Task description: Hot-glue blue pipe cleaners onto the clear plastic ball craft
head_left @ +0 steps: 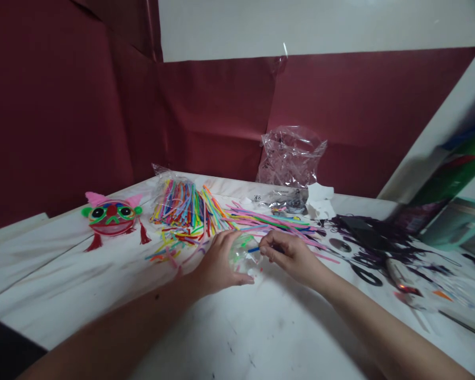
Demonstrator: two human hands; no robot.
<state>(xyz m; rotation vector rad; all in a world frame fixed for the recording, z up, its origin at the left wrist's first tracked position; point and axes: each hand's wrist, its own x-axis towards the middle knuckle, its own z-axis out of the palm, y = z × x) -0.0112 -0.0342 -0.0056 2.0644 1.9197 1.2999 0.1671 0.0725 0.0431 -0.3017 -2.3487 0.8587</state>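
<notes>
- Head view: L hand (220, 261) curled round clear plastic pc (239, 257), just above or on bench (206, 332), can't tell which.
- R hand (283, 252) pinching blue strip (254, 249), tip at pc; can't tell if attached.
- Done: some green on pc.
- Left, prob.: most of pc, looks bare vs. decorated face (111, 219) far L.
- Loose strips (182, 203) behind.

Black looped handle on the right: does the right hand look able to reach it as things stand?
Probably yes: the black looped handle lies uncovered on the table, to the right of the right hand, though that hand is occupied pinching a blue strip.
</notes>
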